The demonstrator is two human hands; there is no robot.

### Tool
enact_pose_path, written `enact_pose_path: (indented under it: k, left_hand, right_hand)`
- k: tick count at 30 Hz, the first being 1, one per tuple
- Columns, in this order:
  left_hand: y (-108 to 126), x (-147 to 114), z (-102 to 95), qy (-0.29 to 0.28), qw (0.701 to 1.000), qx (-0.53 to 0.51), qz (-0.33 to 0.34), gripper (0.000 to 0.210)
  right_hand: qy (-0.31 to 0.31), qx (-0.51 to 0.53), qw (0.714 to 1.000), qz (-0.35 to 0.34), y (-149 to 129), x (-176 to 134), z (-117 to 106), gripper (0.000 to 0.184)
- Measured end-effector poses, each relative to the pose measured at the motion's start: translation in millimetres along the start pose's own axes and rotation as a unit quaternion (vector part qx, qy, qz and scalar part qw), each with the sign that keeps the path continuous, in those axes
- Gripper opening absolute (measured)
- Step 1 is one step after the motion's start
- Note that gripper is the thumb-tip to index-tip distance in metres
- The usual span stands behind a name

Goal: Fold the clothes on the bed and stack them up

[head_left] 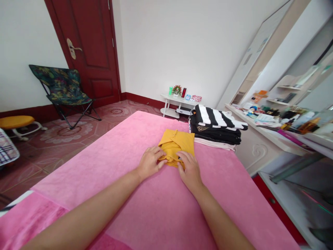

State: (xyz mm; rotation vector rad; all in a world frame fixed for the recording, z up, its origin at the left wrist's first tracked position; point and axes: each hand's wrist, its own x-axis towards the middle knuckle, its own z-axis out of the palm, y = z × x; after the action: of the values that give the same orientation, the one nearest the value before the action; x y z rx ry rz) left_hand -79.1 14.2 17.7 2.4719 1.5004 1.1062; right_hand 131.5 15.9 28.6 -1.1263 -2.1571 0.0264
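Note:
A yellow hooded garment [178,139], folded into a small bundle, lies on the pink bedspread [122,139]. At its near left corner, my left hand [151,161] has thumb and fingers closed on the cloth. My right hand [190,170] grips the near right edge in the same way. Between the two hands the cloth forms a rounded opening with a small knot at the front edge. Part of that edge is hidden under my fingers.
Just right of the yellow bundle stands a stack of folded clothes [217,126], striped black and white on top. Beyond the bed is a low white shelf [179,99] with small items. A cluttered dressing table [273,128] borders the right side; a folding chair [65,86] stands left.

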Motion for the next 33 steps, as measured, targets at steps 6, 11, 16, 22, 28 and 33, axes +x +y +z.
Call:
enact_pose_path:
  k: [6, 11, 16, 22, 28, 33]
  left_hand:
    - [6, 3, -2.6, 0.025, 0.999, 0.018, -0.037, 0.030]
    - [12, 5, 0.4, 0.094, 0.986, 0.042, -0.129, 0.065]
    - [9, 6, 10.1, 0.061, 0.971, 0.006, -0.232, 0.068]
    - [4, 10, 16.4, 0.087, 0.971, -0.106, -0.197, 0.045]
    - [-1, 8, 6.3, 0.067, 0.985, -0.011, -0.157, 0.027]
    - [7, 8, -2.5, 0.053, 0.990, 0.113, -0.061, 0.033]
  right_hand:
    - [-0.055, -0.022, 0.994, 0.088, -4, 24, 19, 0.028]
    - [0.067, 0.086, 0.978, 0.176, 5, 21, 28, 0.024]
    - [0.127, 0.168, 0.957, 0.199, 10, 15, 28, 0.025]
    - [0.122, 0.144, 0.967, 0.170, 4, 13, 29, 0.016]
    - [0.098, 0.042, 0.988, 0.110, -1, 10, 19, 0.017]
    - [-0.034, -0.075, 0.994, 0.065, -11, 9, 15, 0.010]
